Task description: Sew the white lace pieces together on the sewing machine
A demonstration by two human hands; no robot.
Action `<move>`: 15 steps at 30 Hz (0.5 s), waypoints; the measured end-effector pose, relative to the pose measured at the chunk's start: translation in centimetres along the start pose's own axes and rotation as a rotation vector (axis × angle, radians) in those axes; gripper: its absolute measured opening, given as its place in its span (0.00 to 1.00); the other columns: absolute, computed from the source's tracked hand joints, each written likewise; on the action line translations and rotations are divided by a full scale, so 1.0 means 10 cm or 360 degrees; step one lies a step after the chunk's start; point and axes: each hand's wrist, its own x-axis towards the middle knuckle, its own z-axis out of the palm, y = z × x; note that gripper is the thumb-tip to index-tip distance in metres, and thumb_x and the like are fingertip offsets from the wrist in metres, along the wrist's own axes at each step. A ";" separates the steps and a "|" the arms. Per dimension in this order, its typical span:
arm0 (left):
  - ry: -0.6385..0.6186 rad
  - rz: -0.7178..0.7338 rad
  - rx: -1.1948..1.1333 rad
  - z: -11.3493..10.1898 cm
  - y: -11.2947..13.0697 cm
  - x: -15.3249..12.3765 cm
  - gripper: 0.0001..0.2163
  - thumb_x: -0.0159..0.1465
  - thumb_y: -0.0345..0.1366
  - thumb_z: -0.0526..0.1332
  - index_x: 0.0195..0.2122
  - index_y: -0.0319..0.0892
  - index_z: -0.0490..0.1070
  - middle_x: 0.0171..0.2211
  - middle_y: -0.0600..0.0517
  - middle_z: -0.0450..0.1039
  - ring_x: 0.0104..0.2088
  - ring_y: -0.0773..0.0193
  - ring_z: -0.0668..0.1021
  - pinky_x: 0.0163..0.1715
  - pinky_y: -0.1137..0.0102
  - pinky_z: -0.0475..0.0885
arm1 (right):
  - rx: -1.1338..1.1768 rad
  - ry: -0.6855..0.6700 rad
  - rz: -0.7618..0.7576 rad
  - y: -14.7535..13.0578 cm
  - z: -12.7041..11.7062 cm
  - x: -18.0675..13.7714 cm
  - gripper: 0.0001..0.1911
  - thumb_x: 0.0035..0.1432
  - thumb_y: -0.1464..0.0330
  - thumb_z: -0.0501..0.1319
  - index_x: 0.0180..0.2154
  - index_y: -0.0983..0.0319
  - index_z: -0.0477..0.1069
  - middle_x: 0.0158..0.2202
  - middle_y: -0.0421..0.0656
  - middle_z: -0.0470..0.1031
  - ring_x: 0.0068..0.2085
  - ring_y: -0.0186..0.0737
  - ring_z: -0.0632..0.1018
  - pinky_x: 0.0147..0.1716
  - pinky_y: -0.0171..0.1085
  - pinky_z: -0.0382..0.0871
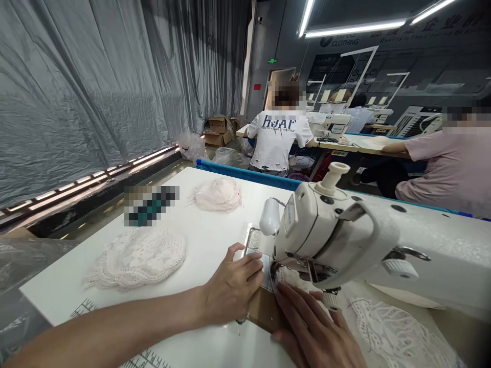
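Note:
My left hand (233, 286) lies on the white table (199, 245) beside the needle plate (255, 245) of a white sewing machine (337, 235). Its fingers are stretched out flat toward the presser foot. My right hand (314, 327) rests flat, fingers extended, on a brown piece (264, 309) and white lace fabric under the machine head. The needle area is partly hidden by the machine head.
Two piles of white lace (138, 258) (218, 197) lie on the table to the left. More lace (399, 332) lies at the lower right. A person in a white shirt (278, 140) sits ahead, another in pink (448, 163) at right. Grey plastic curtain (95, 87) hangs left.

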 end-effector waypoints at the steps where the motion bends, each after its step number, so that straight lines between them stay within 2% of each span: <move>1: 0.0003 -0.0009 -0.0002 0.00 0.00 0.00 0.11 0.58 0.24 0.51 0.42 0.36 0.66 0.39 0.45 0.72 0.53 0.57 0.70 0.53 0.56 0.54 | -0.0038 0.0007 0.0008 -0.01 0.02 0.00 0.22 0.67 0.60 0.46 0.48 0.65 0.72 0.49 0.49 0.76 0.37 0.41 0.80 0.36 0.40 0.67; 5: 0.0022 -0.0023 -0.0023 0.02 -0.02 0.00 0.11 0.60 0.24 0.51 0.43 0.36 0.65 0.40 0.46 0.72 0.53 0.58 0.69 0.52 0.56 0.54 | -0.0097 0.0095 0.0167 -0.05 0.10 0.02 0.24 0.68 0.61 0.44 0.47 0.72 0.71 0.42 0.56 0.78 0.36 0.46 0.80 0.36 0.42 0.71; 8: 0.0038 -0.0100 -0.0044 -0.04 -0.02 -0.01 0.14 0.60 0.21 0.49 0.46 0.37 0.64 0.42 0.45 0.72 0.52 0.59 0.70 0.51 0.56 0.55 | 0.0132 0.0123 0.0338 -0.08 0.09 0.09 0.19 0.67 0.66 0.46 0.44 0.70 0.71 0.39 0.56 0.78 0.34 0.47 0.79 0.31 0.42 0.73; 10: -0.0030 -0.0179 -0.0107 -0.15 0.02 -0.03 0.18 0.60 0.20 0.50 0.50 0.39 0.62 0.46 0.44 0.71 0.52 0.59 0.70 0.51 0.55 0.56 | 0.0317 0.0119 0.0333 -0.10 -0.03 0.14 0.18 0.66 0.72 0.44 0.40 0.67 0.73 0.37 0.53 0.78 0.32 0.45 0.79 0.29 0.41 0.73; 12: -0.0197 -0.0213 -0.0306 -0.31 0.10 -0.06 0.21 0.60 0.26 0.55 0.56 0.42 0.59 0.53 0.43 0.66 0.55 0.55 0.67 0.52 0.53 0.57 | 0.0548 0.0042 0.0274 -0.11 -0.25 0.18 0.18 0.66 0.73 0.44 0.38 0.63 0.72 0.35 0.49 0.78 0.32 0.42 0.79 0.30 0.38 0.74; 13: -0.0297 -0.0240 -0.0476 -0.40 0.16 -0.09 0.25 0.60 0.31 0.60 0.58 0.44 0.57 0.55 0.43 0.64 0.57 0.53 0.65 0.53 0.52 0.58 | 0.0701 -0.0030 0.0267 -0.12 -0.37 0.19 0.16 0.66 0.71 0.45 0.39 0.61 0.72 0.34 0.47 0.78 0.33 0.40 0.78 0.31 0.36 0.74; 15: -0.0484 -0.0428 -0.0978 -0.58 0.30 -0.14 0.30 0.55 0.40 0.66 0.58 0.46 0.59 0.55 0.44 0.64 0.56 0.50 0.65 0.51 0.54 0.62 | 0.1269 -0.0226 0.0470 -0.11 -0.63 0.15 0.11 0.65 0.67 0.50 0.41 0.59 0.70 0.35 0.45 0.77 0.35 0.40 0.78 0.32 0.33 0.74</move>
